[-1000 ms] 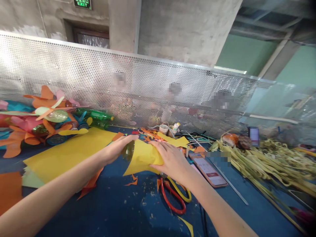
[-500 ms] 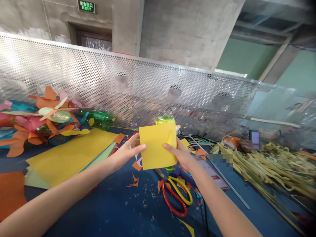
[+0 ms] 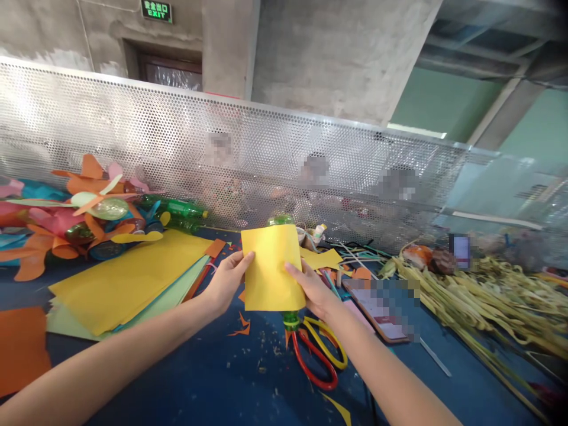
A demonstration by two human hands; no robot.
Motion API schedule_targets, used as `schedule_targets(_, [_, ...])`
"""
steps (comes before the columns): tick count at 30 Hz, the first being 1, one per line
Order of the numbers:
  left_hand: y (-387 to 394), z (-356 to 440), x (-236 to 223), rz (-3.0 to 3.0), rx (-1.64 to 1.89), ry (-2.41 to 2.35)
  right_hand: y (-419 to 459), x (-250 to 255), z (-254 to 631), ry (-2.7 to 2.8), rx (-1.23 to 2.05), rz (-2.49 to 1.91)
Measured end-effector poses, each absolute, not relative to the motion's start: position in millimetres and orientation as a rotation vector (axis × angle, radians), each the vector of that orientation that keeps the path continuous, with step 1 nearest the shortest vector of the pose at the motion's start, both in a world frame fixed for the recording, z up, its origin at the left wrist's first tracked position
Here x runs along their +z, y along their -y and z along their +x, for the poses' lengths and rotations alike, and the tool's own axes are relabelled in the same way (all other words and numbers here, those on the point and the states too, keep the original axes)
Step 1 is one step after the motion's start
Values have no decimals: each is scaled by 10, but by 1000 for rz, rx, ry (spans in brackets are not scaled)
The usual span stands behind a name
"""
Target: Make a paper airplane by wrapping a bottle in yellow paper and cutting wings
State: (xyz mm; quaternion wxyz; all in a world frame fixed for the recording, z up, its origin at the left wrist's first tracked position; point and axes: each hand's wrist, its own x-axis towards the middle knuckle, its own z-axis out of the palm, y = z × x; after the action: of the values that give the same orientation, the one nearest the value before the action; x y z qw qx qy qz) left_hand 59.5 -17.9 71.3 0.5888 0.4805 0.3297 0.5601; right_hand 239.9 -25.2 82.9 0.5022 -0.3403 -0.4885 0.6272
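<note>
A square sheet of yellow paper stands upright in front of me, covering the middle of a green plastic bottle. The bottle is held upside down: its neck shows under the paper, its base above. My left hand pinches the sheet's left edge between thumb and fingers. With the thumb pressed on the front of the sheet, my right hand grips paper and bottle together from the right; its other fingers are mostly hidden. Below the bottle neck lie scissors with red and yellow handles, their blades out of sight.
Yellow and pale green paper sheets lie at left, with bottles bearing paper petals behind. A phone and dried plant strips are at right. Paper scraps dot the blue table. A perforated metal panel stands behind.
Both hands have moved slightly left and down with the paper and bottle. The paper now sits more squarely over the bottle, and more of the phone shows.
</note>
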Motion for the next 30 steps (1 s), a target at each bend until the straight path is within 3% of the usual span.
schedule_targets(7, [273, 704, 541, 1098, 1390, -908, 374, 729, 2190, 1050, 1639, -760])
schedule_targets(21, [283, 698, 509, 1347, 1537, -1090, 531, 749, 2057, 1025, 1591, -749])
schedule_targets(26, [80, 638, 478, 1430, 1430, -1099, 436, 706, 2068, 1201, 1368, -847])
schedule_targets(30, [15, 587, 524, 1353, 1560, -1188, 361, 797, 2215, 1473, 783, -976])
